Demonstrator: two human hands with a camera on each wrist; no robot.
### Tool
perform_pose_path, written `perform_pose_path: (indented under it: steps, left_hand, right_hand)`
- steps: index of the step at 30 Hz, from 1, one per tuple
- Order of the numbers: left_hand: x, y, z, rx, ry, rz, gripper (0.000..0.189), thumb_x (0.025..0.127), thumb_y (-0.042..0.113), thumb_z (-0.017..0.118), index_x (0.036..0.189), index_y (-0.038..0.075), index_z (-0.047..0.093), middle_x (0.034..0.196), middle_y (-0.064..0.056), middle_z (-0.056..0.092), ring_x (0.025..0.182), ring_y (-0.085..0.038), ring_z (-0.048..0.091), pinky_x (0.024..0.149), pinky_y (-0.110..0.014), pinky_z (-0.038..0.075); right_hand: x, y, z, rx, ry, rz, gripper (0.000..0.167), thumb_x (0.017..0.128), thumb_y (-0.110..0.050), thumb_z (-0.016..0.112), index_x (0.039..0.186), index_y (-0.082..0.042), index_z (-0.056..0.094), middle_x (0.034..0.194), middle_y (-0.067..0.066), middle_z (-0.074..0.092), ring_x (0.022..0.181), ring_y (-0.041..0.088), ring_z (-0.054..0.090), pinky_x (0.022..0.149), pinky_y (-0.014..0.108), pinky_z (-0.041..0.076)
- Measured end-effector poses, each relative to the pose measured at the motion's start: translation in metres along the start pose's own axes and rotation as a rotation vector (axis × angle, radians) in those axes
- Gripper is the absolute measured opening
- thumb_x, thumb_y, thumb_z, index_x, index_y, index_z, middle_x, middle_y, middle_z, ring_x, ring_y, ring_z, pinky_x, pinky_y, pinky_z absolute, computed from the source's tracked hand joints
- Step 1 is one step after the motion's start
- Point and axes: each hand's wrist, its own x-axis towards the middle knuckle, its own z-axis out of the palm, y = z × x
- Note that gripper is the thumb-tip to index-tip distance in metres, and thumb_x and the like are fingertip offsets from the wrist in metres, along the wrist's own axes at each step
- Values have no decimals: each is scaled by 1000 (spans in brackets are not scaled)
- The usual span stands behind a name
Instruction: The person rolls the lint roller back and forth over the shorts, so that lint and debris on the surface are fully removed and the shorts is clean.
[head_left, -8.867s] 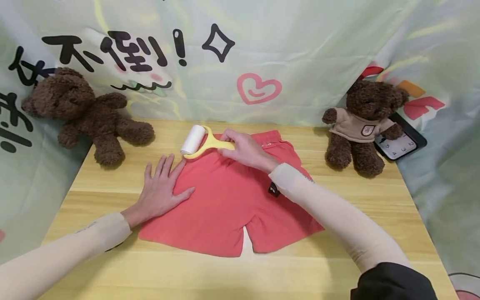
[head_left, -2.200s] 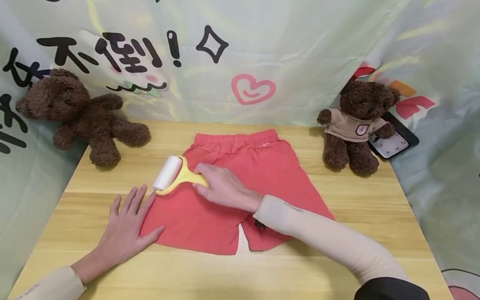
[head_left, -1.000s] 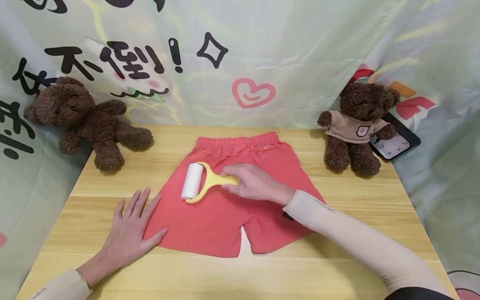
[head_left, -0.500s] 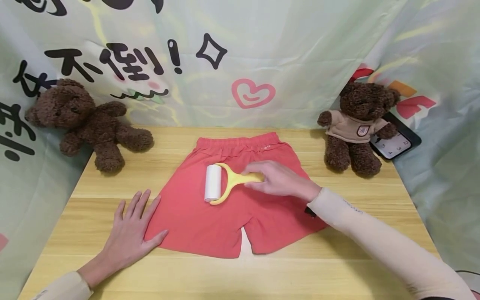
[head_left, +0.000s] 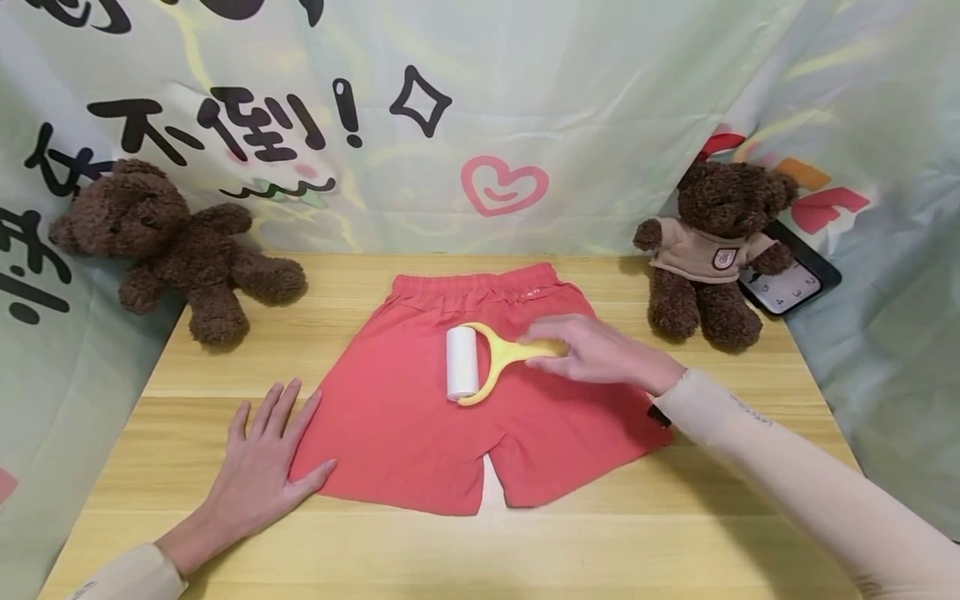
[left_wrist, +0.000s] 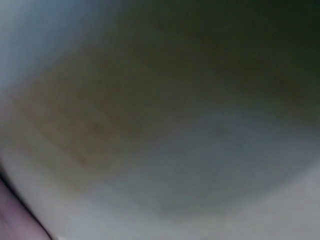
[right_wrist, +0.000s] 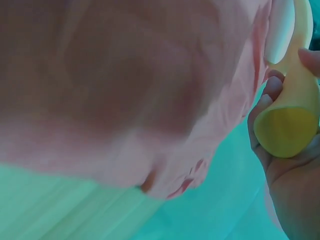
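Lint roller: its white roll [head_left: 462, 363] lies on the red shorts [head_left: 390, 425] near their middle, below the waistband [head_left: 480, 282]; the roll's long side faces the person's left, the yellow handle [head_left: 513, 352] runs out to the right.

Right hand [head_left: 600, 354]: grip closed round the handle, thumb on one side, fingers on the other; the right wrist view shows the flared handle end at the palm. Held from behind the roll, presumably so it can turn freely and the arm can push or pull along its axis of travel.

Left hand [head_left: 258, 475]: grip slack and holding nothing — palm down, fingers spread on the worktop [head_left: 375, 558], thumb over the side edge of the shorts. Likely there to steady the cloth. Left wrist view too blurred to add anything.

Shorts: spread flat, waistband away from the person, leg hems near; laid so, probably, to offer one broad face.

Surface: pale wood-grain worktop, light streaks running across.

Room: pale green printed cloth [head_left: 622, 108] hangs behind and at both sides. Bare brown bear [head_left: 202, 258] leans at far left; bear in a tan top [head_left: 705, 250] sits far right — a dark-rimmed clock [head_left: 783, 292] partly behind it.
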Motion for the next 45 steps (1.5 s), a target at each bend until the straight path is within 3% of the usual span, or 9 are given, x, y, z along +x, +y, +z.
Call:
perform_pose_path:
  steps: [14,25,37,45]
  left_hand:
    - [0,0,0,0,-7,-7,99,93,69,68,171,15,40,173,-23,32,156,-49,29,116,-79,15]
    - [-1,1,0,1,-12,-9,98,94,69,68,171,14,40,173,-22,31,156,-49,29,116,-78,16]
    - [0,2,0,-2,-13,-4,98,94,69,67,171,14,40,173,-22,31,156,-49,28,115,-78,16]
    - [0,2,-1,-4,-10,-5,98,94,67,69,170,14,40,173,-23,31,156,-49,28,116,-78,16]
  right_hand:
    - [-23,19,-21,-44,-26,38,24,99,-19,84,123,-18,80,112,-11,73,91,9,65,81,41,56]
    - [-53,34,-39,-18,-39,49,22,102,-21,81,123,-24,79,112,-17,70,92,6,63,79,35,53]
    - [-73,43,-63,-75,-32,28,23,100,-13,82,122,-21,80,111,-17,72,93,2,66,79,34,56]
    - [-92,42,-79,-62,-39,81,28,96,-7,85,120,-22,81,108,-16,72,88,3,63,74,31,54]
